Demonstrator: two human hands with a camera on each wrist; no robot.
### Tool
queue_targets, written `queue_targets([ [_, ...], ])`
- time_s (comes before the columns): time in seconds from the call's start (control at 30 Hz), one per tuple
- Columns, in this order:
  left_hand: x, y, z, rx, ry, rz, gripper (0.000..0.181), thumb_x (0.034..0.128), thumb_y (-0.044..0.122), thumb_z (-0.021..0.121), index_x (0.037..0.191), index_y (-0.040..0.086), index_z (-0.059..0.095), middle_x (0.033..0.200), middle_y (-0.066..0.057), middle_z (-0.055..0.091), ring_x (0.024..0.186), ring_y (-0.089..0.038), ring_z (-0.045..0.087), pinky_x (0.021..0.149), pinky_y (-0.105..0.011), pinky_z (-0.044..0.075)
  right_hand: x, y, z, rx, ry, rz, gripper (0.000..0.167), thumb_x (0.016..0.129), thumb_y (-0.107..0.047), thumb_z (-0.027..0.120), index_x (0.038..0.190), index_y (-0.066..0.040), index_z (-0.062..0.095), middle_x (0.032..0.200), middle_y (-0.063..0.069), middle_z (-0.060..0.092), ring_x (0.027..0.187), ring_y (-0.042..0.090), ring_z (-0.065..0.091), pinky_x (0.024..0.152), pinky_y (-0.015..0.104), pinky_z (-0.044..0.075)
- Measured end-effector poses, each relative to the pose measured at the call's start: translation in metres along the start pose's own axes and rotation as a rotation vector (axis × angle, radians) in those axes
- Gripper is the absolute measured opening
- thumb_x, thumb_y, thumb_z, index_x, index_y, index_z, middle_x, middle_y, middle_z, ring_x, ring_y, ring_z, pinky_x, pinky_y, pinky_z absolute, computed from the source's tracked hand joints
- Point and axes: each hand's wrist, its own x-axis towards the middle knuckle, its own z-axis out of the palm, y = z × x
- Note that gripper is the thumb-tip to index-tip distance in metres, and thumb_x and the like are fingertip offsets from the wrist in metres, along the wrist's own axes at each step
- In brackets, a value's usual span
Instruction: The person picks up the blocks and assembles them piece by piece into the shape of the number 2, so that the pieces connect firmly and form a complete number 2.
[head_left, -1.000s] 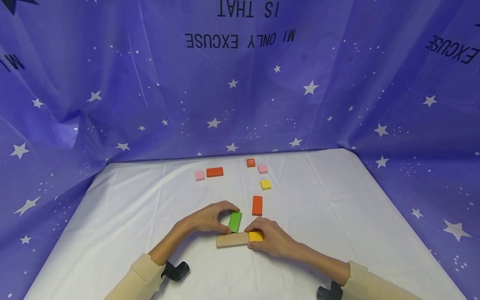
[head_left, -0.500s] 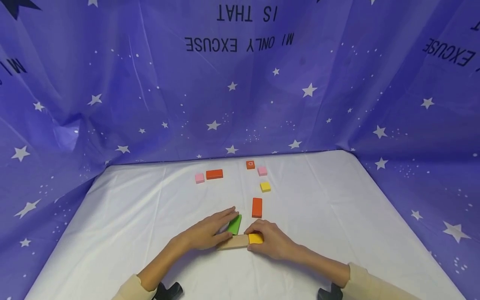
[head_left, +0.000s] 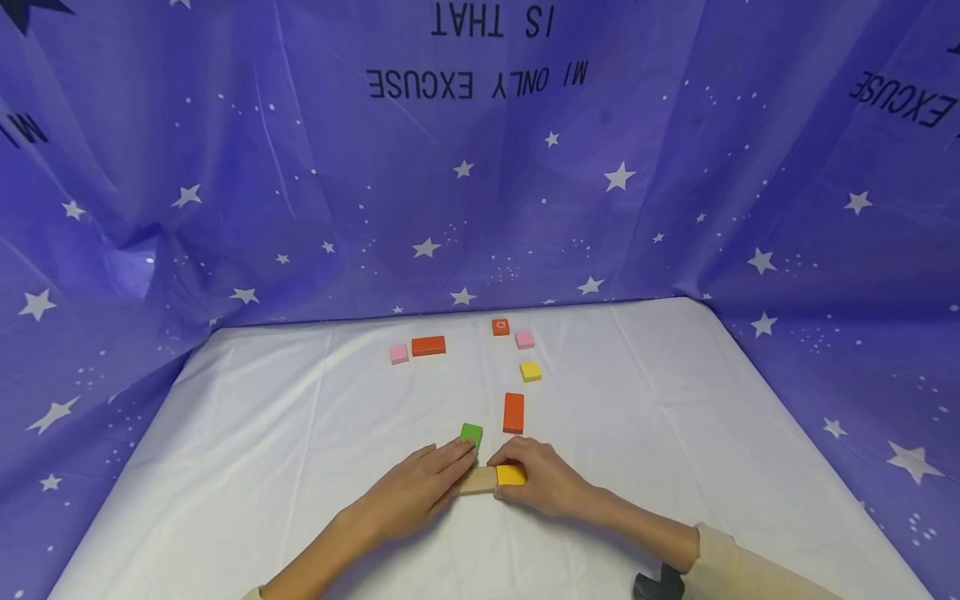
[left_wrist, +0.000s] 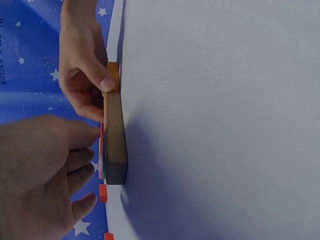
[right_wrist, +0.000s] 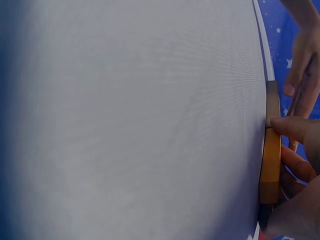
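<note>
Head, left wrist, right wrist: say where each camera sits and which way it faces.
Head: worn on the head, looking forward and down at the white tabletop; left hand, right hand and forearms show.
Left wrist: worn there, facing the plain wooden block; left hand near, right hand beyond.
Right wrist: worn there, facing across the tabletop, yellow block at right; right hand near, left hand beyond.
Shared: both wrist views show both blocks.

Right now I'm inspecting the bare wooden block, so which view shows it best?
Left wrist view: the bare wooden block shows a long side and one end, uncovered. In the head view the left hand hides part; the right wrist shows it foreshortened beyond the orange-yellow block.
</note>
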Motion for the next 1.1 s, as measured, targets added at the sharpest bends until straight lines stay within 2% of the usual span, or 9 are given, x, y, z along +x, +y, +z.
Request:
queue_targets([
  [0.13,0.0006,0.0009,0.0026,0.042,0.052,0.015,0.045,0.1003,0.017,0.062,0.142,0.003,0.054,0.148,-0.012,0.050,0.135,-0.025,0.048,0.103,-0.048,0.045,0.0007,0.0006,-0.0011,0.002,-0.001,0.002,0.026,0.084,-0.019,0.082,0.107,-0.017,0.070,0.106,-0.010,0.064,0.096,0.007,0.056,0.090,0.033,0.047],
  [0.4,0.0012,0.0020,0.0050,0.078,0.071,0.014,0.043,0.0989,0.018,0.064,0.139,0.002,0.058,0.144,-0.011,0.053,0.132,-0.025,0.051,0.102,-0.047,0.046,0.0003,0.0015,-0.0008,0.007,-0.013,0.004,0.026,0.084,-0.021,0.082,0.107,-0.018,0.070,0.106,-0.010,0.064,0.095,0.007,0.056,0.089,0.032,0.047],
  [0.7,0.0006,0.0053,0.0019,0.099,0.006,-0.011,0.044,0.1008,0.021,0.061,0.140,0.002,0.056,0.146,-0.011,0.052,0.132,-0.024,0.051,0.103,-0.044,0.045,-0.0015,0.0000,0.0001,0.018,-0.004,-0.004,0.026,0.084,-0.020,0.082,0.107,-0.016,0.071,0.105,-0.009,0.064,0.094,0.007,0.057,0.088,0.031,0.047],
  [1.0,0.0029,0.0048,0.0014,0.107,0.017,-0.011,0.042,0.0995,0.019,0.063,0.138,0.003,0.059,0.144,-0.010,0.054,0.130,-0.024,0.053,0.103,-0.045,0.046,-0.0011,0.0002,0.0011,-0.001,0.006,-0.005,0.029,0.083,-0.022,0.082,0.109,-0.016,0.071,0.106,-0.010,0.064,0.096,0.007,0.057,0.088,0.031,0.046],
  [1.1,0.0038,0.0042,0.0011,0.116,0.026,-0.007,0.041,0.0990,0.018,0.063,0.137,0.003,0.060,0.143,-0.010,0.055,0.130,-0.023,0.053,0.102,-0.045,0.046,0.0000,0.0002,-0.0015,0.019,0.043,-0.022,0.031,0.084,-0.026,0.082,0.111,-0.014,0.071,0.105,-0.007,0.065,0.094,0.010,0.058,0.086,0.031,0.048],
])
